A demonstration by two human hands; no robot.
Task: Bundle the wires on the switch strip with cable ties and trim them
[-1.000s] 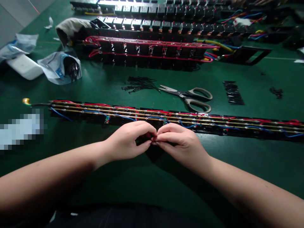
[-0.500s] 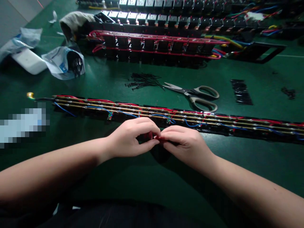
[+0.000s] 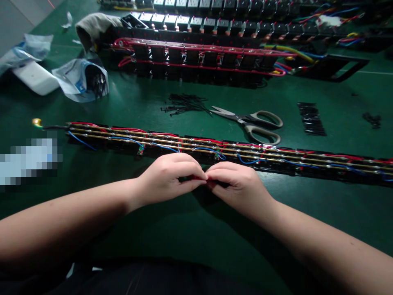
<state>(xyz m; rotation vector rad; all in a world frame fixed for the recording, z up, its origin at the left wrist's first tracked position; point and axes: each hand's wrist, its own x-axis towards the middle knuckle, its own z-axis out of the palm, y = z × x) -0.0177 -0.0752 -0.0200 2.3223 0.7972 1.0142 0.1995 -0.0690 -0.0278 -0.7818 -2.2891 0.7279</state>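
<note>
My left hand (image 3: 172, 176) and my right hand (image 3: 235, 180) meet fingertip to fingertip over the green table (image 3: 172, 241). Both are closed in a pinch. Whatever lies between the fingertips is hidden or too small to name. Just beyond them runs a long black strip assembly (image 3: 202, 147) with brass-coloured rods and red and blue wires along it. Small green circuit pieces (image 3: 140, 149) show at its near edge. Neither hand visibly touches the strip.
Scissors (image 3: 245, 119) lie behind the strip, beside a pile of black cable ties (image 3: 184, 103). More ties (image 3: 311, 119) form a bundle to the right. An opened plastic bag (image 3: 72, 80) sits at left. Wired black units (image 3: 199, 57) fill the back, with a grey glove (image 3: 92, 28).
The left fingers have closed further, narrowing the gap between thumb and forefinger. The small reddish bit seen earlier at the fingertips is now hidden. The strip and tools stay put.
</note>
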